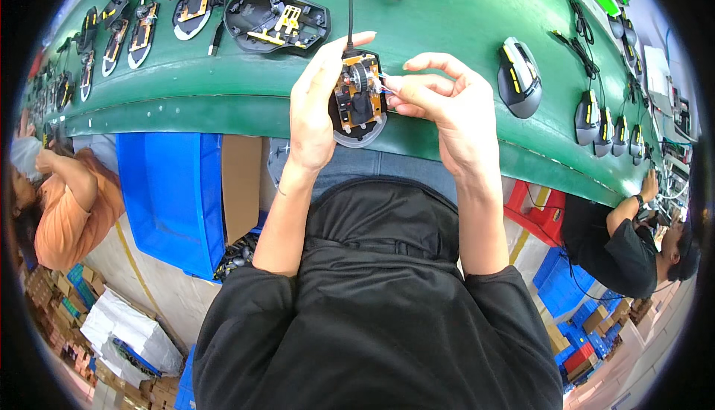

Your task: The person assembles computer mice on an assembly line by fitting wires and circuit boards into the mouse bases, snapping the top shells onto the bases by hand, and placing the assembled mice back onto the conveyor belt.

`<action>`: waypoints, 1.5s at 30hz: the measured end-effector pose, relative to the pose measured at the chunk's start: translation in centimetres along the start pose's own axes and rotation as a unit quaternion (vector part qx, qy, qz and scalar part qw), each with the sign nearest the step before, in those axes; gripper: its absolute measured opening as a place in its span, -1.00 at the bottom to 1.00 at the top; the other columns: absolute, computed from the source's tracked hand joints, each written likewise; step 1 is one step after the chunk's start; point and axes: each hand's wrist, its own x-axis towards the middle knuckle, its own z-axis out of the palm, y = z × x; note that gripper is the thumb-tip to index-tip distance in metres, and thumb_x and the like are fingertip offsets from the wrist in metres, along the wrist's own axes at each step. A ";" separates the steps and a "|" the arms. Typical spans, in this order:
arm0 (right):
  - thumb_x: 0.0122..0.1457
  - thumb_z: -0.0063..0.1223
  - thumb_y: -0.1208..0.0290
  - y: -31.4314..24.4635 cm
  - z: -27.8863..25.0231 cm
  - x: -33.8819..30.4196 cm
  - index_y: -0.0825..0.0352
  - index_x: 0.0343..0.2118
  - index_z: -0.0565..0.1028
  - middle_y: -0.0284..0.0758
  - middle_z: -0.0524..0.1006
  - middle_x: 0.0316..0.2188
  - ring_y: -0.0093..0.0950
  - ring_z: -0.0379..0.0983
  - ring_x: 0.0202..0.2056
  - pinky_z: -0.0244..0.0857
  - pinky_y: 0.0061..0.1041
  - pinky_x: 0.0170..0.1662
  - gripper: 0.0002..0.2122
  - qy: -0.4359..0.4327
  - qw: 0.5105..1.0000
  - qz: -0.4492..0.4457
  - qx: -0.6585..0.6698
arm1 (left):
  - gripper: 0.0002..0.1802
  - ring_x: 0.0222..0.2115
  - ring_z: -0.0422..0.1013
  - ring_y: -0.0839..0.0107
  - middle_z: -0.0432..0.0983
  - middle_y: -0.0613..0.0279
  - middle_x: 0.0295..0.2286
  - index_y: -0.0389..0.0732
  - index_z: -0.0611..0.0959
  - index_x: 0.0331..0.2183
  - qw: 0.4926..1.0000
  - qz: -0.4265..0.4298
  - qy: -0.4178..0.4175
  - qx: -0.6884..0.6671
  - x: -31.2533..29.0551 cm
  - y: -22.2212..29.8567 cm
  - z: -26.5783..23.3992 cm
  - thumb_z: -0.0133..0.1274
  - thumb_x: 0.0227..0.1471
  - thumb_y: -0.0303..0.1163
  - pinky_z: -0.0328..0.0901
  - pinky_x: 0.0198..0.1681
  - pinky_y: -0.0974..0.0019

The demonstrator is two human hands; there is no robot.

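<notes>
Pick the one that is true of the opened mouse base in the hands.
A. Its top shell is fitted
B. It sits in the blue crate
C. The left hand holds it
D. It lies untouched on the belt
C: the left hand grasps the mouse base, circuit board exposed, while the right hand pinches at its side.

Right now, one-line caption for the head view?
Left hand steadies an open mouse base over the green belt while right hand pinches its wires.

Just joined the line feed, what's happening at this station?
A person at a green conveyor belt holds an open mouse base with its circuit board in the left hand, while the right hand pinches small wires at the board's edge. An empty black mouse shell lies just beyond on the belt. Finished mice sit to the right, and more open bases to the left.
</notes>
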 end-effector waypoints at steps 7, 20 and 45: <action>-0.12 0.19 0.71 3.0 3.2 -1.1 0.30 -0.35 0.46 -0.38 0.51 -0.58 -0.50 0.49 -0.55 0.40 -0.51 -0.43 -0.75 0.107 0.769 -0.504 -0.378 | -0.49 -0.22 0.46 0.37 0.51 0.02 -0.22 -0.32 0.38 0.06 0.996 -0.048 -0.037 -0.060 0.0 0.0 -0.2 -0.39 0.29 -0.17 0.37 -0.11 0.32; -0.02 0.06 0.54 1.8 2.3 -1.7 0.41 -0.13 0.43 -0.06 0.52 -0.20 -0.19 0.44 -0.11 0.34 -0.33 0.00 -0.67 -0.130 0.689 -0.440 -0.562 | -0.50 -0.29 0.53 0.14 0.50 -0.10 -0.26 -0.36 0.30 0.07 0.995 -0.068 0.022 -0.064 0.6 0.6 -0.5 -0.05 0.08 -0.48 0.45 -0.16 0.12; -0.08 0.35 0.35 0.8 1.4 -2.0 0.22 -0.06 0.58 -0.04 0.54 -0.12 -0.20 0.51 -0.19 0.38 -0.35 -0.08 -0.56 0.100 0.805 -0.405 -0.422 | -0.57 -0.10 0.44 0.37 0.45 0.11 -0.11 -0.25 0.33 0.08 0.989 -0.069 -0.016 -0.132 0.0 0.5 -0.5 -0.16 0.19 -0.37 0.36 -0.04 0.30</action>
